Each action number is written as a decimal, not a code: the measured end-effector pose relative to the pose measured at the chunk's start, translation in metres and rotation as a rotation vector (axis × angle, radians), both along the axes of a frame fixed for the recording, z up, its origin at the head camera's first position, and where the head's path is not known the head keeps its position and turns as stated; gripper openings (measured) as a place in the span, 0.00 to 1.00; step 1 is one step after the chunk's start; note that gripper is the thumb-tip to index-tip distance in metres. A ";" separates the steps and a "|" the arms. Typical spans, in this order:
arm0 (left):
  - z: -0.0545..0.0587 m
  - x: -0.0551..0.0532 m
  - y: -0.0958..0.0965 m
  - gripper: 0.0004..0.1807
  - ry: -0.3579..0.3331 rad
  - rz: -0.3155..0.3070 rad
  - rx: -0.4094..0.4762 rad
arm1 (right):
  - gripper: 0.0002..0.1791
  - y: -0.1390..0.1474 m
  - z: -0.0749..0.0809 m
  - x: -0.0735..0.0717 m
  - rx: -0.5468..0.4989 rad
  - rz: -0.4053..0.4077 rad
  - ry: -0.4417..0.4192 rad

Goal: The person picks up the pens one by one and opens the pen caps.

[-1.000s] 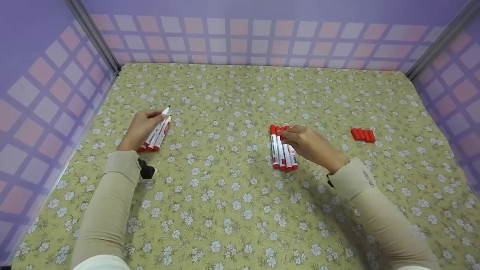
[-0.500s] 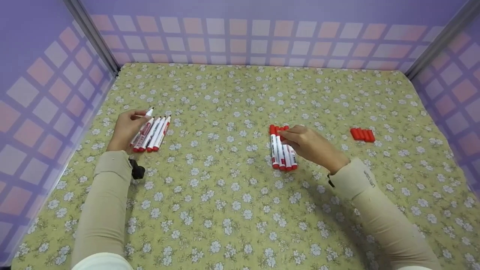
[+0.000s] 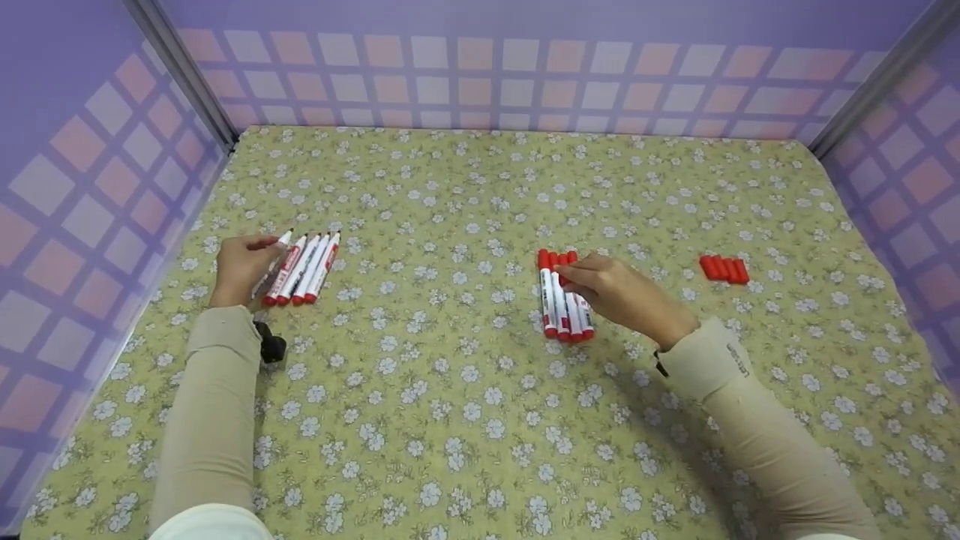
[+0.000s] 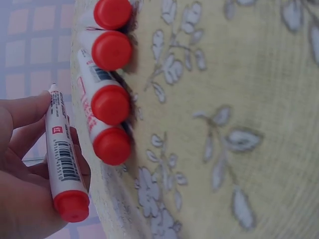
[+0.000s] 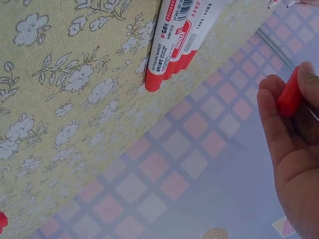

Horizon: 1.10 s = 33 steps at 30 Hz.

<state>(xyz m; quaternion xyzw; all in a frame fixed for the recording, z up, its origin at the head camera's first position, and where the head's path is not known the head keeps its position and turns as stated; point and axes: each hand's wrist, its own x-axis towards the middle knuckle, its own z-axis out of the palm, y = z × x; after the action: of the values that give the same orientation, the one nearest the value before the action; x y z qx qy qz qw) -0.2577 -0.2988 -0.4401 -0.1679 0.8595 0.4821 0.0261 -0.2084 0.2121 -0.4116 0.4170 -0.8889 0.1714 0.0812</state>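
My left hand (image 3: pixel 244 268) holds an uncapped whiteboard marker (image 4: pixel 60 139), its dark tip pointing away and its red end toward me. It is beside the left end of a row of several uncapped markers (image 3: pixel 309 270) lying side by side. In the left wrist view the held marker is apart from that row. My right hand (image 3: pixel 611 294) pinches a red marker cap (image 5: pixel 289 97) between thumb and fingers. In the head view it overlaps a row of several red-capped markers (image 3: pixel 549 300), partly hiding them.
Several loose red caps (image 3: pixel 725 270) lie together at the right on the flowered tablecloth (image 3: pixel 450 420). Purple checked panels (image 3: pixel 480 75) enclose the back and both sides of the table.
The left hand has moved left with its marker, from over the uncapped row to the row's left end, then lower. The right hand has stayed in place with the cap.
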 end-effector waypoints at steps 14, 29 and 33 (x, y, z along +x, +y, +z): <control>-0.010 -0.002 -0.003 0.23 -0.051 -0.016 -0.178 | 0.16 -0.002 -0.003 0.000 0.008 0.018 -0.037; -0.009 -0.004 -0.002 0.23 -0.077 -0.073 -0.193 | 0.12 -0.002 -0.007 -0.001 -0.008 0.028 0.089; -0.009 -0.003 -0.002 0.23 -0.047 -0.087 -0.207 | 0.11 0.000 -0.008 -0.002 -0.011 0.026 0.124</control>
<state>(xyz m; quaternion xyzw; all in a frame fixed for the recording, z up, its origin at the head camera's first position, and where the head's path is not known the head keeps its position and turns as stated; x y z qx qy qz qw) -0.2610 -0.3005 -0.4490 -0.1436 0.9103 0.3851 0.0495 -0.2100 0.2117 -0.4192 0.4380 -0.8757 0.1510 0.1362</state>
